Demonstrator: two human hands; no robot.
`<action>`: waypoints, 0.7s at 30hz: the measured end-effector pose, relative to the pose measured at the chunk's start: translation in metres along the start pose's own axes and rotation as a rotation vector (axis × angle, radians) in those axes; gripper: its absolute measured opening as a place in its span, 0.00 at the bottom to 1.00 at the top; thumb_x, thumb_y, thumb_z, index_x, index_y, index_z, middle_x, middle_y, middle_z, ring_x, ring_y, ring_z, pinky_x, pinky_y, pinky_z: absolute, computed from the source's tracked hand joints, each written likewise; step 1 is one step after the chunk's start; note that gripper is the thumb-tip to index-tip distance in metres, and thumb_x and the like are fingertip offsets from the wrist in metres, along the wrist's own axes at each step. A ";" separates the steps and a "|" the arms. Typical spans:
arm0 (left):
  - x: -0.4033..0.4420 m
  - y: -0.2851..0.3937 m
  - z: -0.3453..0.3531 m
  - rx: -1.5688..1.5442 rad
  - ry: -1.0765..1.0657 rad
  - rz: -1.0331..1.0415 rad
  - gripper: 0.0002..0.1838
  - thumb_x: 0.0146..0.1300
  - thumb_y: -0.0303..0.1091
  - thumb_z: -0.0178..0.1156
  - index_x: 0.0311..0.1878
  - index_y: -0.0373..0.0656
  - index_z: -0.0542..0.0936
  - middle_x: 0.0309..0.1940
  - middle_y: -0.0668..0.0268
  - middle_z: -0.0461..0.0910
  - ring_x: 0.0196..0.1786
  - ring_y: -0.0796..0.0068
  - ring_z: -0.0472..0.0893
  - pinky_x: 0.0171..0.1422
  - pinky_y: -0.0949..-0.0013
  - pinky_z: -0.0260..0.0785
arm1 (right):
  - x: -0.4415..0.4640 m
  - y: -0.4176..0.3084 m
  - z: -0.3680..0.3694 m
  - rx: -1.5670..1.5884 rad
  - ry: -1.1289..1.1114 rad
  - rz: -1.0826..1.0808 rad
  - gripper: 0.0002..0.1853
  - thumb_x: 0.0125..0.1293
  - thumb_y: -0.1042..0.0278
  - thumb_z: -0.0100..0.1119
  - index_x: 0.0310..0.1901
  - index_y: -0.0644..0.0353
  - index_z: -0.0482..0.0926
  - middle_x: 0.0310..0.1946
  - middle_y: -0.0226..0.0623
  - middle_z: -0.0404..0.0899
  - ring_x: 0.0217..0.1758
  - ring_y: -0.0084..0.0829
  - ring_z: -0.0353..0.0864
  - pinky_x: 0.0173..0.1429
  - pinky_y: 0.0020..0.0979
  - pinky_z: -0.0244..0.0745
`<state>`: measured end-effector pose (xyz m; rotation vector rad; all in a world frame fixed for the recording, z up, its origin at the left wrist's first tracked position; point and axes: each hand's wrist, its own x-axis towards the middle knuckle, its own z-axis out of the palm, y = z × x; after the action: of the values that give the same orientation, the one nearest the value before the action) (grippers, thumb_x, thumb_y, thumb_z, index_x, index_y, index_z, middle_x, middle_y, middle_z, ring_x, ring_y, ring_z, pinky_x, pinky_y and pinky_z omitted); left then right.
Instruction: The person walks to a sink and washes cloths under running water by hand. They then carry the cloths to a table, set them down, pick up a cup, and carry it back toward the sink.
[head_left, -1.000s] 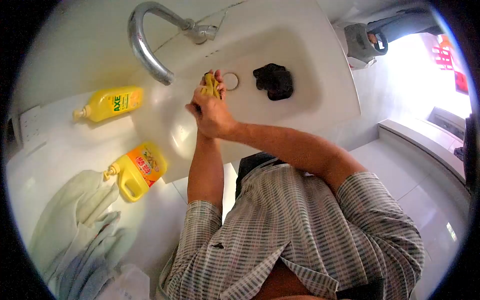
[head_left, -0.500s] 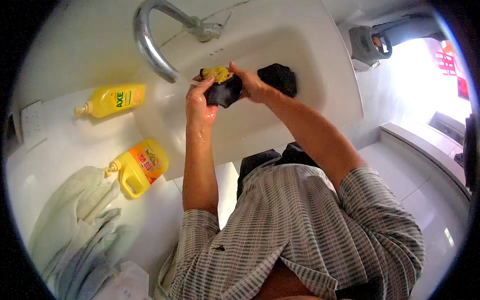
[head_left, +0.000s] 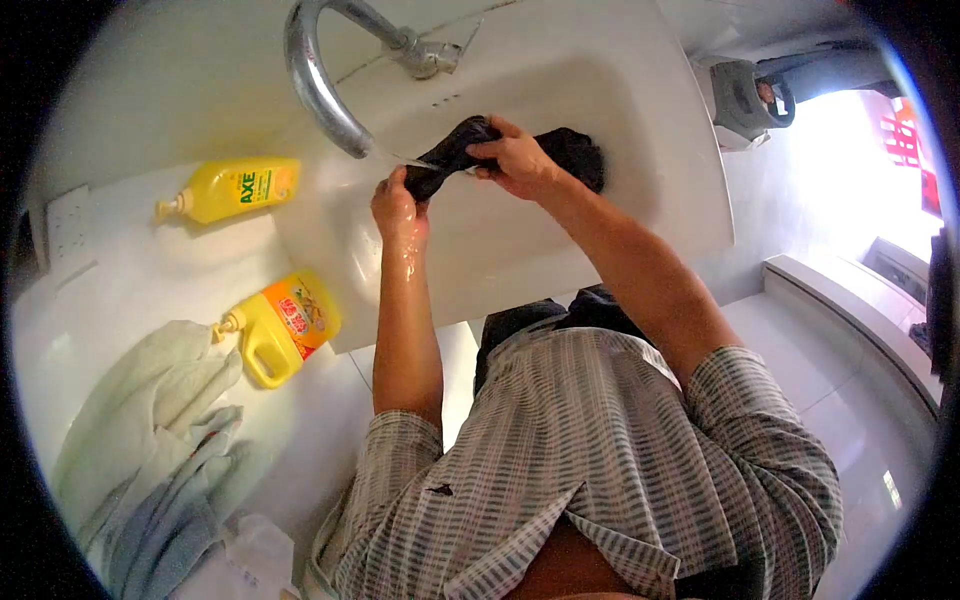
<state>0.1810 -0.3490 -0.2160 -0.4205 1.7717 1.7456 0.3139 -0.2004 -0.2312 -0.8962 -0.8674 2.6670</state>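
A wet black cloth [head_left: 450, 152] is stretched between my two hands over the white sink [head_left: 480, 240]. My left hand [head_left: 398, 208] grips its lower left end, with water running down the wrist. My right hand [head_left: 518, 160] pinches its upper right end. From the curved metal faucet [head_left: 325, 95] a thin stream of water falls onto the cloth. Behind my right hand, a second black cloth [head_left: 575, 158] lies in the basin. No yellow surface shows on the held cloth now.
Left of the sink stand a yellow AXE pump bottle [head_left: 243, 190] and a yellow jug with an orange label [head_left: 290, 325]. Towels [head_left: 150, 430] lie at the lower left. A grey object with a round handle [head_left: 742, 98] is at the upper right.
The bunched yellow piece between my hands has given way to the black cloth, now drawn out lengthwise. My hands have moved apart from their earlier wringing grip. The whole view has shifted slightly.
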 end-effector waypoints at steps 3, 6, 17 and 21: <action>0.079 -0.064 -0.035 -0.177 -0.552 -0.095 0.14 0.69 0.41 0.60 0.47 0.39 0.78 0.41 0.61 0.80 0.40 0.68 0.81 0.41 0.65 0.77 | -0.013 0.008 0.048 -0.200 0.098 -0.189 0.13 0.64 0.74 0.66 0.49 0.63 0.78 0.42 0.40 0.83 0.43 0.36 0.84 0.42 0.35 0.79; 0.063 -0.076 -0.013 -0.484 -0.825 -0.189 0.13 0.72 0.41 0.55 0.49 0.41 0.78 0.38 0.63 0.79 0.39 0.68 0.80 0.44 0.63 0.77 | -0.042 0.033 0.083 -0.798 0.102 -0.584 0.08 0.64 0.69 0.67 0.41 0.62 0.81 0.36 0.48 0.83 0.38 0.45 0.84 0.41 0.40 0.80; -0.027 -0.011 0.033 -0.360 -0.503 -0.234 0.23 0.78 0.49 0.45 0.59 0.38 0.74 0.52 0.59 0.80 0.56 0.62 0.80 0.60 0.59 0.75 | 0.019 0.009 0.041 -1.465 0.407 -0.443 0.14 0.72 0.57 0.54 0.45 0.60 0.81 0.45 0.54 0.81 0.49 0.57 0.81 0.52 0.50 0.76; 0.033 -0.063 -0.001 -0.345 -0.619 -0.128 0.20 0.77 0.45 0.46 0.59 0.39 0.74 0.52 0.60 0.78 0.52 0.63 0.78 0.57 0.60 0.74 | -0.021 0.032 0.078 -1.301 0.199 -0.744 0.09 0.67 0.67 0.62 0.45 0.62 0.78 0.44 0.56 0.80 0.47 0.61 0.79 0.52 0.51 0.75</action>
<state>0.1941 -0.3491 -0.2857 -0.1022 0.9966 1.8332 0.2832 -0.2707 -0.1896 -0.7206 -2.3156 1.1659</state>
